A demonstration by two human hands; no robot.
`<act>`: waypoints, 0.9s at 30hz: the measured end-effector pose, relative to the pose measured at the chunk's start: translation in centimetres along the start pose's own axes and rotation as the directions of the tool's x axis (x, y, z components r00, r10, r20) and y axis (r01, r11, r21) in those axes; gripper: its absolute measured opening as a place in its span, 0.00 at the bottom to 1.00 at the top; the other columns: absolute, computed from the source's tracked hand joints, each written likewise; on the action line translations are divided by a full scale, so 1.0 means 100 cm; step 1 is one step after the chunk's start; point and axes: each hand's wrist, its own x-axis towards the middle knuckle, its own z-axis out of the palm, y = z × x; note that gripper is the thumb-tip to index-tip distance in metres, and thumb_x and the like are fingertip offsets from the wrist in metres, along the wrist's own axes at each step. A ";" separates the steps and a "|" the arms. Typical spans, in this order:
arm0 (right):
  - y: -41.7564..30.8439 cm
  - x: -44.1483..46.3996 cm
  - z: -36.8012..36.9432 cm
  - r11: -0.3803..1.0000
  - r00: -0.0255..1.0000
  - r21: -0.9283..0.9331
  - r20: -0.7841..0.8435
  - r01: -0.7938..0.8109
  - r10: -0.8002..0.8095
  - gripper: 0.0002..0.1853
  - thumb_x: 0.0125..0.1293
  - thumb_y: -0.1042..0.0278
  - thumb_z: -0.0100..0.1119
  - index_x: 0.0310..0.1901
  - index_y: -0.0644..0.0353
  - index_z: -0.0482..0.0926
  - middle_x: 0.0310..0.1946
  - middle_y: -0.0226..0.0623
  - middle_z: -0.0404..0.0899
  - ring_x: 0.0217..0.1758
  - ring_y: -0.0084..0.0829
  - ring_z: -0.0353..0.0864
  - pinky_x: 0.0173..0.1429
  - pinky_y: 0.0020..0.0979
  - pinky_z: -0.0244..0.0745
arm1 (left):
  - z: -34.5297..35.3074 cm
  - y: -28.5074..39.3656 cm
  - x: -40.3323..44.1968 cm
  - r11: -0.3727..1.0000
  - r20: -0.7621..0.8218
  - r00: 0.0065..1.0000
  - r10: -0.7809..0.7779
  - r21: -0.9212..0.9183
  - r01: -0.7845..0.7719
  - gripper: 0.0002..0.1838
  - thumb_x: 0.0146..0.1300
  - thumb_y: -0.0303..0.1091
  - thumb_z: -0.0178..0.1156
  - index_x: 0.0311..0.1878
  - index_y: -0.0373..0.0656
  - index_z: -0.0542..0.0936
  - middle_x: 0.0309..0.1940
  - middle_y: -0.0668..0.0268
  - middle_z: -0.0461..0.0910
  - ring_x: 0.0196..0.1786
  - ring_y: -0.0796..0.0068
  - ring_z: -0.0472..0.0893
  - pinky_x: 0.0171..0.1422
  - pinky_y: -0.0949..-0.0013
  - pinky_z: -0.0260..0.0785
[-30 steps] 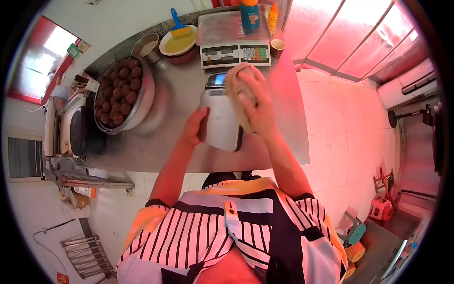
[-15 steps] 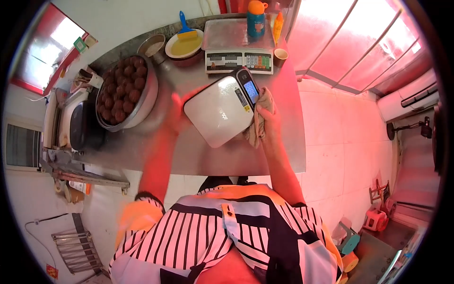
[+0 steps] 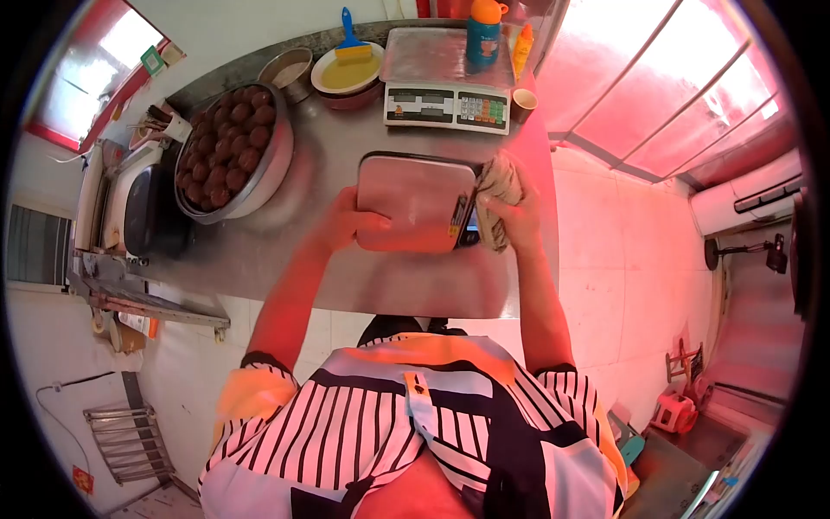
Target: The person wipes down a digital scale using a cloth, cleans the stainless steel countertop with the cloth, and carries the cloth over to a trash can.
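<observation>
A small flat kitchen scale (image 3: 415, 201) with a shiny metal top is held up over the steel table. My left hand (image 3: 350, 223) grips its left edge, the thumb lying on the top plate. At the other end, my right hand (image 3: 519, 216) is closed around a crumpled brown cloth (image 3: 497, 195), pressed against the scale's display end. The cloth and fingers partly cover the display (image 3: 471, 229).
A large metal bowl (image 3: 275, 177) heaped with dark brown balls stands at the left. Along the back are a bowl of yellow liquid (image 3: 333, 82) with a blue brush (image 3: 349, 35), a larger price scale (image 3: 424, 108), a blue bottle (image 3: 482, 43) and a paper cup (image 3: 523, 104).
The kitchen scale has turned from slanted to nearly level with the table edge, its display end now at the right. Left hand has shifted lower on its edge; right hand moved right with the cloth.
</observation>
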 end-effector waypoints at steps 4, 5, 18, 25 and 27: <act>0.003 0.006 -0.004 0.992 0.993 0.050 0.010 -0.114 0.114 0.30 0.54 0.76 0.69 0.60 0.65 0.72 0.51 0.38 0.78 0.53 0.28 0.78 0.57 0.31 0.74 | -0.018 0.019 0.024 0.997 0.041 0.997 -0.068 0.034 0.066 0.29 0.55 0.30 0.67 0.61 0.36 0.73 0.50 0.64 0.81 0.49 0.73 0.81 0.53 0.68 0.74; 0.011 0.003 -0.004 0.986 0.988 0.079 -0.036 -0.146 0.149 0.29 0.54 0.76 0.68 0.60 0.65 0.72 0.51 0.38 0.78 0.52 0.28 0.78 0.57 0.32 0.74 | -0.019 0.028 0.032 0.994 0.052 0.995 -0.090 -0.052 0.093 0.31 0.57 0.33 0.67 0.64 0.36 0.71 0.52 0.64 0.80 0.51 0.73 0.80 0.55 0.68 0.73; 0.051 -0.017 0.002 0.984 0.962 0.120 -0.228 -0.128 0.153 0.22 0.58 0.79 0.63 0.56 0.65 0.73 0.46 0.35 0.78 0.47 0.28 0.79 0.52 0.29 0.74 | 0.047 -0.051 0.039 0.868 -0.376 0.873 0.311 -0.263 -0.422 0.30 0.61 0.23 0.61 0.66 0.38 0.62 0.60 0.62 0.71 0.61 0.69 0.73 0.67 0.63 0.65; -0.026 0.015 0.011 0.995 0.930 0.051 -0.362 0.086 -0.062 0.24 0.55 0.74 0.68 0.55 0.63 0.76 0.50 0.38 0.77 0.48 0.32 0.79 0.52 0.35 0.76 | 0.037 -0.029 0.027 0.904 -0.298 0.856 0.423 0.207 -0.375 0.26 0.59 0.24 0.63 0.61 0.36 0.68 0.52 0.62 0.77 0.55 0.75 0.76 0.61 0.69 0.68; -0.045 -0.002 0.039 0.963 0.959 -0.165 -0.155 0.214 -0.239 0.27 0.52 0.71 0.71 0.55 0.62 0.76 0.53 0.38 0.76 0.52 0.36 0.77 0.56 0.40 0.74 | 0.039 -0.033 0.029 0.860 -0.263 0.855 0.446 0.391 -0.329 0.26 0.60 0.24 0.63 0.61 0.37 0.69 0.52 0.63 0.77 0.56 0.75 0.75 0.62 0.69 0.68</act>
